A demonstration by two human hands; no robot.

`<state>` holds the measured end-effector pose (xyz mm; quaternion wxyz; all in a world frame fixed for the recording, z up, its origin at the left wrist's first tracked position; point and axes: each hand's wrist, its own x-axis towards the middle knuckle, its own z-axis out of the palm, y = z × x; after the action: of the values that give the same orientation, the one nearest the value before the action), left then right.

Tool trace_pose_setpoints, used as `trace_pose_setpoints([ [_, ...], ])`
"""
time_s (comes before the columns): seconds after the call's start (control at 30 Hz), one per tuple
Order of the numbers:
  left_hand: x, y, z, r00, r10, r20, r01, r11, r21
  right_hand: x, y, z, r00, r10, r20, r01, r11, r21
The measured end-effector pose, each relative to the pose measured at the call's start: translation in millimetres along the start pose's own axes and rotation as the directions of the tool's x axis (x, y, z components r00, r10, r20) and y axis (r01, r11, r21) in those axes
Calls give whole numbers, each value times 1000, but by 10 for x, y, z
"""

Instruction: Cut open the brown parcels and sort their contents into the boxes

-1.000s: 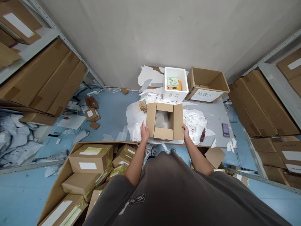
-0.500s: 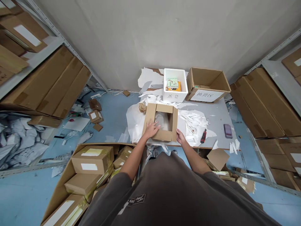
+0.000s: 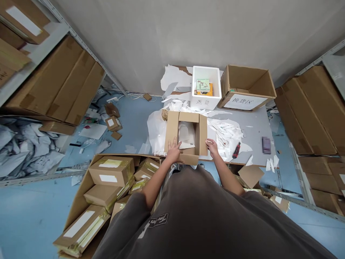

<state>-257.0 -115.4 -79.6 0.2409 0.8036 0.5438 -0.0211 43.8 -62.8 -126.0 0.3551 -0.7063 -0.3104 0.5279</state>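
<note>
An open cardboard box [image 3: 172, 124] sits at the table's near edge, its flaps folded outward. Inside it lies a whitish, partly see-through packet or wrap [image 3: 186, 133]; I cannot make out its contents. My left hand [image 3: 174, 151] rests with spread fingers on the left flap near the front corner, the thumb reaching over the opening. On the other side, my right hand [image 3: 212, 146] pinches the edge of the right flap between thumb and fingers. White paper scraps [image 3: 226, 131] lie to the right, with a red and black utility knife [image 3: 236, 150] among them.
Behind the box stand a white foam bin [image 3: 206, 104] holding small packets and a larger open carton [image 3: 246, 102] with a handwritten label. A blurred purple item [image 3: 266, 145] lies on the right. Taped parcels [image 3: 111, 171] fill a big carton at left. Shelves flank both sides.
The box has turned slightly and come nearer the table's front edge, its near flap now sticking out over it. Both hands moved with it. The whole view has shifted a little.
</note>
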Motion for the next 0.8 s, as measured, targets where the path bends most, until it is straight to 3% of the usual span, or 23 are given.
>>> trace_pose_setpoints([
  [0.07, 15, 71, 44, 999, -14, -39, 15, 1000, 6, 4, -136, -71, 989, -83, -119, 61, 982, -178],
  [0.13, 13, 125, 59, 998, -12, -64, 13, 1000, 12, -6, -306, -116, 938, -278, -206, 180, 900, -396],
  [0.2, -1, 160, 65, 998, -17, -66, 18, 1000, 22, -30, -471, -51, 874, -471, -122, 335, 764, -551],
  [0.27, -14, 182, 75, 998, -27, -56, 29, 999, 31, -46, -589, 179, 835, -539, 116, 487, 624, -610],
  [0.33, -20, 194, 90, 998, -27, -53, 29, 999, 42, -18, -639, 550, 820, -433, 374, 565, 511, -647],
  [0.4, -20, 198, 107, 997, -16, -69, 18, 999, 40, 66, -635, 965, 835, -187, 518, 546, 409, -732],
  [0.47, -20, 194, 120, 995, -7, -95, 7, 1000, -1, 187, -597, 1313, 858, 44, 512, 474, 318, -821],
  [0.57, -24, 180, 133, 994, -6, -111, 0, 998, -55, 344, -486, 1601, 891, 203, 405, 375, 170, -911],
  [0.7, -24, 175, 167, 995, -10, -104, 9, 1000, -9, 389, -149, 1721, 846, 310, 433, 417, 122, -901],
  [0.8, -27, 184, 221, 995, -16, -95, 17, 1000, 12, 357, 201, 1799, 830, 261, 494, 475, 133, -870],
])
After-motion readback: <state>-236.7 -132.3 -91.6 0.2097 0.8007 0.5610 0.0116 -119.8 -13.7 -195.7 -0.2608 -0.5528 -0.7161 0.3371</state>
